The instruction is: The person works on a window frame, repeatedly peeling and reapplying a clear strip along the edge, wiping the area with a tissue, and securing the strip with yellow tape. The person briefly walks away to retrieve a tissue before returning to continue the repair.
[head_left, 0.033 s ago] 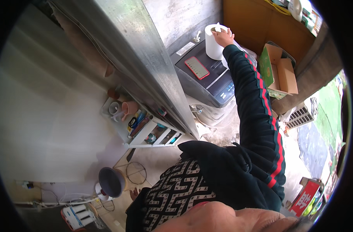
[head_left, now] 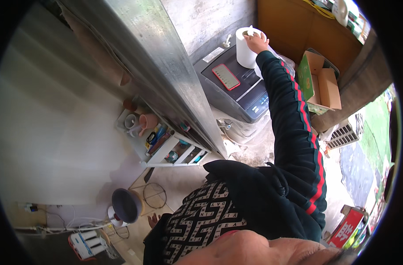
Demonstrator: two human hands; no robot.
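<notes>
My right arm reaches far out to the washing machine (head_left: 250, 110), a dark-lidded one by the wall. On its lid a white paper roll (head_left: 245, 55) stands upright. My right hand (head_left: 256, 43) grips the roll's top rim, fingers bent over the core opening; a white tuft of paper (head_left: 251, 31) sticks up there. Left of the roll lies a phone (head_left: 226, 77) in a red case, its screen lit. Low beside my body hangs my left hand (head_left: 153, 220), partly hidden by the sleeve. Its visible fingers are apart and hold nothing.
An open cardboard box (head_left: 318, 84) stands right of the washing machine. A metal post (head_left: 166, 57) rises left of it. Beyond the post is a white shelf rack (head_left: 179, 152) with cups and bottles. A dark basin (head_left: 125, 206) sits at lower left, a red box (head_left: 346, 227) at lower right.
</notes>
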